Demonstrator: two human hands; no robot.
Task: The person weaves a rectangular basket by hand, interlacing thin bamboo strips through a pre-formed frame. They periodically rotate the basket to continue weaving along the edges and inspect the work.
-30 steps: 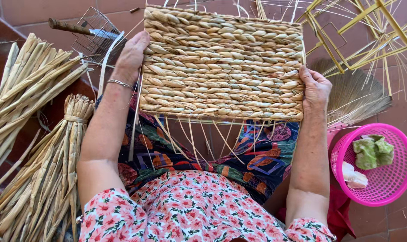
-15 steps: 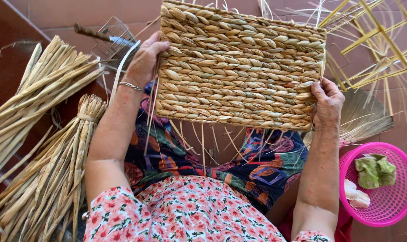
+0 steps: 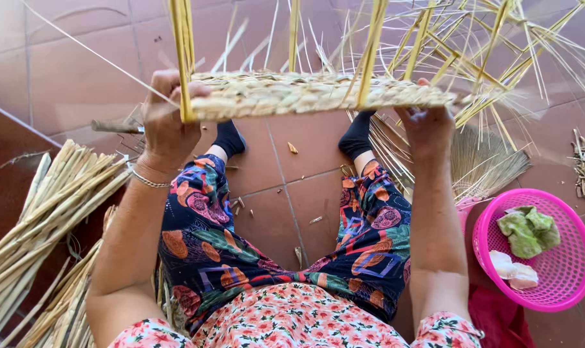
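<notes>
I hold a flat woven straw panel (image 3: pixel 305 95) edge-on in front of me, above my knees. My left hand (image 3: pixel 167 122) grips its left end and my right hand (image 3: pixel 427 125) grips its right end. Long loose straw spokes (image 3: pixel 369 45) stick up and out from the panel, and several yellow stalks fan out at the upper right. Below the panel I see my legs in patterned trousers (image 3: pixel 202 238) and dark socks (image 3: pixel 229 138) on the reddish tiled floor.
Bundles of pale reed stalks (image 3: pixel 41 219) lie on the floor at my left. A pink plastic basket (image 3: pixel 563 293) with green and white cloth pieces sits at my right. A straw broom (image 3: pixel 492 161) lies behind it. Small straw scraps dot the tiles.
The woven panel was lying flat toward me over my lap; both hands have lifted and tipped it so I now see its edge, uncovering my legs and the floor.
</notes>
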